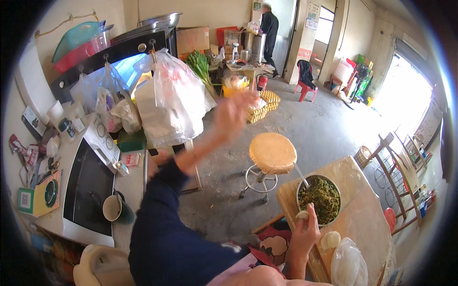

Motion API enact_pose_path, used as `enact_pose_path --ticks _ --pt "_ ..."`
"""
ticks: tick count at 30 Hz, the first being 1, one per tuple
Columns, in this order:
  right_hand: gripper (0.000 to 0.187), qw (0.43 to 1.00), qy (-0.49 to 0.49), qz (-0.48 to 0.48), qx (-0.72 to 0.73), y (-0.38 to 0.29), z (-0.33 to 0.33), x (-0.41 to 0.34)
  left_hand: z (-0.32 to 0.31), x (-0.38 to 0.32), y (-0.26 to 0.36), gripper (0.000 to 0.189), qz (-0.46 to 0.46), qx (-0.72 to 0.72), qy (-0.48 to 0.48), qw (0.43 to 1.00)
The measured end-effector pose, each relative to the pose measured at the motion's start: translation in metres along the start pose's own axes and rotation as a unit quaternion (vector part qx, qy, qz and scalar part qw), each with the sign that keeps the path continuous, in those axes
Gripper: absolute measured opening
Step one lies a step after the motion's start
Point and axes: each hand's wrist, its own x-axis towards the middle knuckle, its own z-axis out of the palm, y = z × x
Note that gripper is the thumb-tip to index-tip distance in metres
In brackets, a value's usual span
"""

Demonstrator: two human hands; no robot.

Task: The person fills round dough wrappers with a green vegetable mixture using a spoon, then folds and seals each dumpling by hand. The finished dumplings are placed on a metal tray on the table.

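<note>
My right hand [304, 234] pinches a small pale dough piece [302, 215] at the near rim of a metal bowl. The bowl holds a chopped green filling [320, 198], and a pale spoon handle [301, 175] leans out of it. Several round dough wrappers [330, 240] lie just right of my right hand, beside a clear plastic bag [349, 264]. My left hand [234, 111], at the end of a dark blue sleeve, is raised in mid-air away from the table. Motion blur hides its fingers, so I cannot tell whether it holds anything.
A round stool [273, 153] on casters stands beyond the wooden table [361, 211]. At left, plastic bags [175, 96] hang beside a counter with a cup [112, 208]. Yellow egg trays [263, 107] and a red chair [306, 85] are farther off. Another person [270, 34] stands at the back.
</note>
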Motion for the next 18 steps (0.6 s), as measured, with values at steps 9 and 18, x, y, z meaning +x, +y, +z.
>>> enact_pose_path --ticks 9,18 --pt "0.045 0.988 0.116 0.099 0.020 -0.014 -0.041 -0.028 -0.277 0.309 -0.134 0.028 0.062 0.620 0.084 0.778" --pt "0.036 0.946 0.127 -0.085 -0.286 -0.021 -0.086 -0.051 -0.387 0.376 -0.194 0.043 -0.080 0.691 -0.096 0.712"
